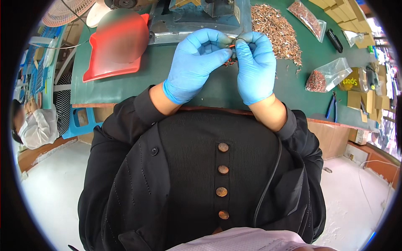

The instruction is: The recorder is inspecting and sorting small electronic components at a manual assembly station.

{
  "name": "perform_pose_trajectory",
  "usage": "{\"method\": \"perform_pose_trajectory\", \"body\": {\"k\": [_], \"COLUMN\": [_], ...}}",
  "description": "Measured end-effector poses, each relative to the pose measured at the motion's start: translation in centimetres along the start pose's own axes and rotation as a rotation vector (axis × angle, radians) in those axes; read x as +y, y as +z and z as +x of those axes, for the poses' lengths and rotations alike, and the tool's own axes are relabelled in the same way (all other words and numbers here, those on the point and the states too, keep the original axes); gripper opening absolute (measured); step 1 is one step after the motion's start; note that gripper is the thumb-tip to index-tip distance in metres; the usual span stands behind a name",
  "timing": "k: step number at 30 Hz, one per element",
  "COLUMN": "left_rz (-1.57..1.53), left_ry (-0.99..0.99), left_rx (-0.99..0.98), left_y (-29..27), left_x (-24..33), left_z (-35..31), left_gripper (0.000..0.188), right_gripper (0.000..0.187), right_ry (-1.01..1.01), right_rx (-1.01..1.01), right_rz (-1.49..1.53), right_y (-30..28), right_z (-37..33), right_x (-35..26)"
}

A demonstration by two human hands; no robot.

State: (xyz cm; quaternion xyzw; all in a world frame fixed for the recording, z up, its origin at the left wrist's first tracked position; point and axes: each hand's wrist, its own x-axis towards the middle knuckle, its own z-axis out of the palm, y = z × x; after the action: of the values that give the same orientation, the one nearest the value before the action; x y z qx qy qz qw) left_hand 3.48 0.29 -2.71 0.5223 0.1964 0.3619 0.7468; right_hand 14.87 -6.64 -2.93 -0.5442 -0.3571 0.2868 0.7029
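Observation:
Both hands wear light blue gloves and meet above the near middle of the bench, at the front of a grey metal machine base (pixel 163 38). My left hand (pixel 194 65) is closed, thumb and fingers pinching a small dark part with an orange bit (pixel 232 45). Close against it, my right hand (pixel 256 69) also pinches, fingertips together at the same spot. The fingers mostly cover what they hold, so its exact kind cannot be made out. Some small red and dark pieces (pixel 229 62) show beneath the fingertips. A heap of small copper-and-red parts (pixel 276 31) lies right beside my right hand.
Left on the green bench (pixel 167 56) is a red scoop-shaped tray (pixel 98 69). At right are clear bags of parts (pixel 307 16) (pixel 317 81), a black marker (pixel 335 40), blue-handled pliers (pixel 331 106) and cardboard boxes (pixel 368 98). A person (pixel 39 125) sits far left beside a blue stool (pixel 81 121).

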Motion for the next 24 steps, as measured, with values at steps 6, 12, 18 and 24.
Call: {"method": "perform_pose_trajectory", "body": {"k": [6,12,18,24], "left_rz": [0.187,0.889,0.995,0.961], "left_ry": [0.017,0.523,0.748,0.757], "left_rx": [0.032,0.039,0.001,0.061], "left_y": [0.0,-1.1,-1.7,-2.1], "left_x": [0.6,1.3,1.5,1.9], "left_z": [0.1,1.0,1.9,3.1], "left_gripper": [0.015,0.016,0.019,0.013], "right_gripper": [0.009,0.009,0.007,0.006], "right_ry": [-0.04,0.007,0.13,0.175], "right_rx": [0.015,0.011,-0.009,-0.033], "right_rz": [-0.031,-0.001,0.093,0.132], "right_y": [0.2,0.6,0.9,1.8], "right_z": [0.3,0.5,1.4,3.0], "right_x": [0.3,0.3,0.0,0.1]}}
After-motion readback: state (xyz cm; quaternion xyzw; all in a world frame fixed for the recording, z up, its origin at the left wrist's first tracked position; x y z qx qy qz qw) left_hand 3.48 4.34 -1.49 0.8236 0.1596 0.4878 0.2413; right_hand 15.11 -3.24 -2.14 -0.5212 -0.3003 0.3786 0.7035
